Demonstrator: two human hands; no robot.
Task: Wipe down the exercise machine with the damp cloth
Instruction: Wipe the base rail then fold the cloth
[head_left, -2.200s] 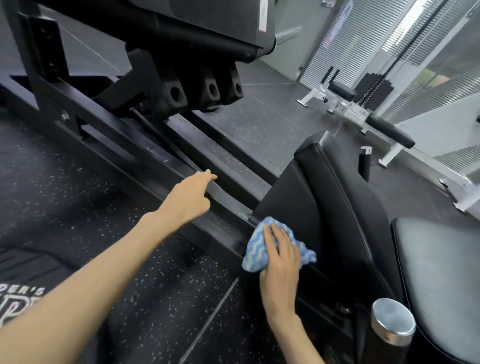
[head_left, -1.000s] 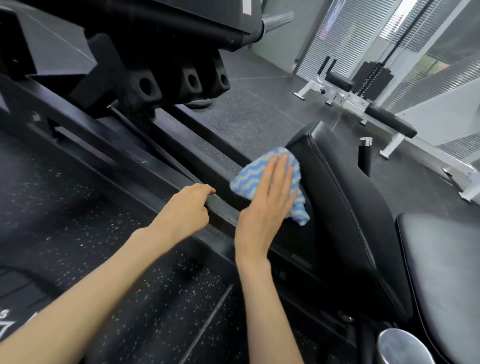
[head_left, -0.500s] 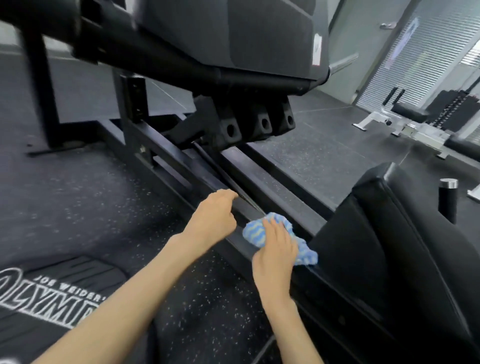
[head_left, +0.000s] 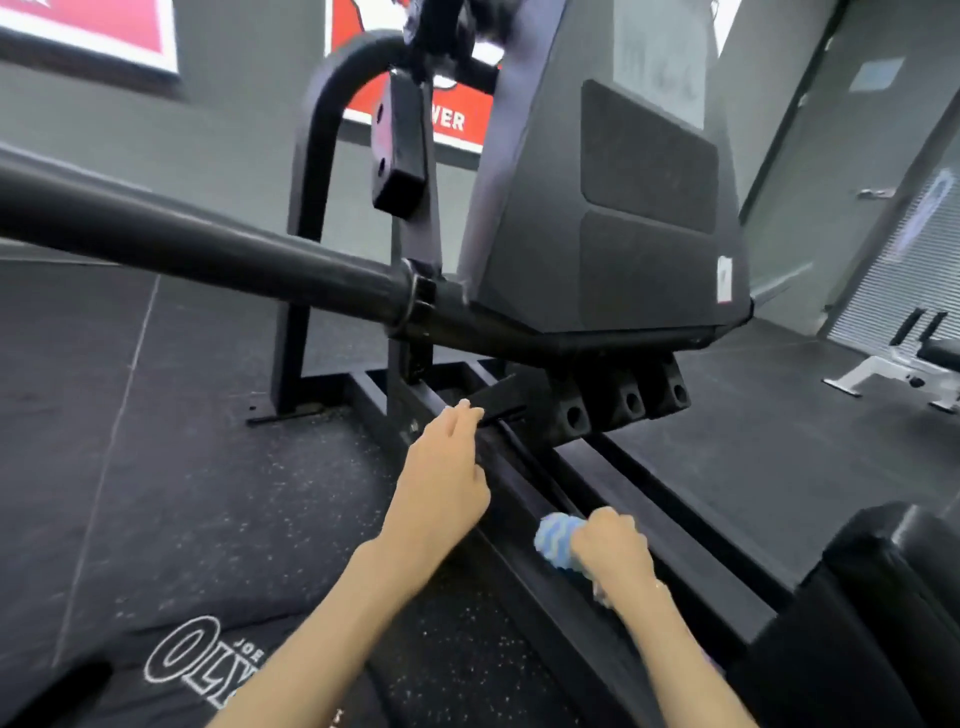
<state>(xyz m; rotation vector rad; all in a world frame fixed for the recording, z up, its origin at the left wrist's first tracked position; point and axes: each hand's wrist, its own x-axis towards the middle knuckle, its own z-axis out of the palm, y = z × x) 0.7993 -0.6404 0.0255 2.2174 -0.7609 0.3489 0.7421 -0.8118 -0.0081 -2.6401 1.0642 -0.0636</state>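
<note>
The black exercise machine (head_left: 613, 218) fills the middle of the head view, with its footplate upright and a long bar reaching left. Its low frame rail (head_left: 524, 499) runs from the footplate base toward me. My right hand (head_left: 610, 548) is closed on the blue-and-white striped cloth (head_left: 555, 538) and presses it on that rail. My left hand (head_left: 441, 478) lies flat on the rail's outer edge further up, fingers extended and holding nothing. The black padded seat back (head_left: 893, 597) shows at the lower right.
Dark speckled rubber flooring (head_left: 182, 493) lies left of the machine, with a printed floor mat (head_left: 208, 660) near me. A white-framed bench (head_left: 904, 364) stands at the far right. Grey walls with red posters (head_left: 452, 119) are behind.
The view has tilted up toward the footplate. My right hand moved the cloth off the seat back and down onto the rail, bunching it. My left hand slid further up the rail.
</note>
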